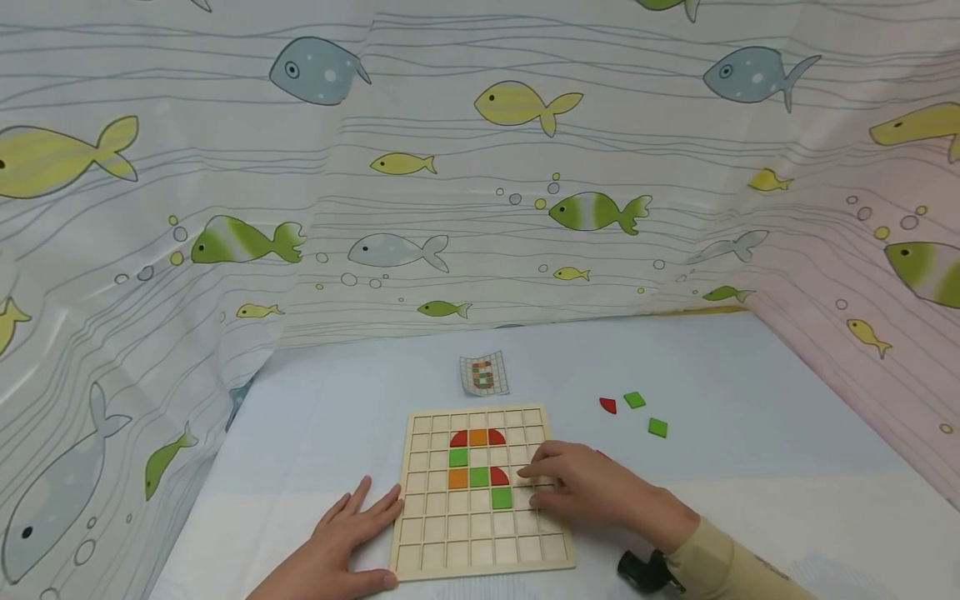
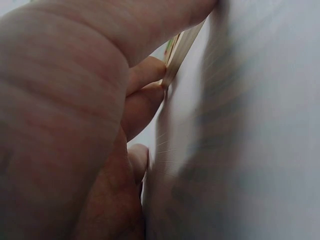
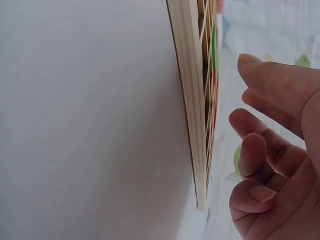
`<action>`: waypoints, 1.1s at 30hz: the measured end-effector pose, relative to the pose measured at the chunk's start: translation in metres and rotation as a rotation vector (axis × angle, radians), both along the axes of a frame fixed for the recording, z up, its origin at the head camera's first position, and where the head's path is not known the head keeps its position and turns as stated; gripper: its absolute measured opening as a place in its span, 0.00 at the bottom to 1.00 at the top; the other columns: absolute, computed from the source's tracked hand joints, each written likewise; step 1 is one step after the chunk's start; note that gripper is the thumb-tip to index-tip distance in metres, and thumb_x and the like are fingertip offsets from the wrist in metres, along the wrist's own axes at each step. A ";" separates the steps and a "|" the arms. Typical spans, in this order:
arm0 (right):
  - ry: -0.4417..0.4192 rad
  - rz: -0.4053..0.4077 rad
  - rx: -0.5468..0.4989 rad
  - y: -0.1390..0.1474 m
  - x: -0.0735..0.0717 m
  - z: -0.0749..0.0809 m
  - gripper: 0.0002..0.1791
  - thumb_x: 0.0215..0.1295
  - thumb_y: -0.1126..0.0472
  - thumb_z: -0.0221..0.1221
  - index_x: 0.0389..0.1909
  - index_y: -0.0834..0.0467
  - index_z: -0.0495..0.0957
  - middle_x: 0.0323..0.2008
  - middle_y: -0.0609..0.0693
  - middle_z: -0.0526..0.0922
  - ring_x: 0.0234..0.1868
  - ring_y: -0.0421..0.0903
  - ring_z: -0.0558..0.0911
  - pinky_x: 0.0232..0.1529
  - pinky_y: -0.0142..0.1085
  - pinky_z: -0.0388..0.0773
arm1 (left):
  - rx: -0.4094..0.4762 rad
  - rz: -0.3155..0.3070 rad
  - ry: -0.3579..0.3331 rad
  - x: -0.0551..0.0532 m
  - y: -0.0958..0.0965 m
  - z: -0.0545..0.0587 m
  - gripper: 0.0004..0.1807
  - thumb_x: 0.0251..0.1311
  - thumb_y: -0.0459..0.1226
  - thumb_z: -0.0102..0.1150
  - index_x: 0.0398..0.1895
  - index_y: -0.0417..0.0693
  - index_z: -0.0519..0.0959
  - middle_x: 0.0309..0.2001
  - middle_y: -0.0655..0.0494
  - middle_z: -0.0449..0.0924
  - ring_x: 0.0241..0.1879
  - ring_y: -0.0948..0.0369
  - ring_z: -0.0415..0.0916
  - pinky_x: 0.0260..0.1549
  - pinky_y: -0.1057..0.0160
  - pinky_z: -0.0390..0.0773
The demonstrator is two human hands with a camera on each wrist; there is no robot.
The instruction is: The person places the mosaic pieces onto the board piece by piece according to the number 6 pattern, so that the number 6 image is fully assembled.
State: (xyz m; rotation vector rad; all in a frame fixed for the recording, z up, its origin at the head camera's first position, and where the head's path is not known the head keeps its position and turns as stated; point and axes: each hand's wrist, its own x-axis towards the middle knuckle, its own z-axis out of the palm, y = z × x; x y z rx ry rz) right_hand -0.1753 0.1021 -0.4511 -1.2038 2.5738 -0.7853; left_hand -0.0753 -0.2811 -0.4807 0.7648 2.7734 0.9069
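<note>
A light wooden grid board (image 1: 442, 533) lies on the table with several coloured tiles in its cells. Its top row holds an orange square (image 1: 478, 437) between two red quarter-circles. Lower down sit green squares, another orange square and a red quarter-circle (image 1: 499, 476), with a green square (image 1: 502, 497) just beneath that. My left hand (image 1: 345, 533) lies spread at the board's left edge, thumb and fingertips touching it. Above the board's right side hovers my right hand (image 1: 585, 483), thumb and fingers apart. Nothing shows between those fingers (image 3: 252, 150) in the right wrist view.
Behind the board lies a small printed card (image 1: 483, 372) with a tile pattern. Loose green squares (image 1: 657, 427) and a red quarter-circle (image 1: 608, 405) lie to the right; another red piece (image 1: 603, 455) is mostly hidden by my right hand. Fish-patterned sheeting (image 1: 480, 242) surrounds the table.
</note>
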 end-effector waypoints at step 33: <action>0.080 -0.347 -0.123 0.084 -0.011 -0.021 0.19 0.59 0.57 0.71 0.52 0.53 0.84 0.43 0.40 0.81 0.30 0.34 0.74 0.31 0.29 0.75 | 0.001 0.030 -0.097 -0.002 0.001 0.000 0.45 0.59 0.60 0.62 0.74 0.48 0.64 0.75 0.52 0.57 0.74 0.42 0.32 0.60 0.80 0.22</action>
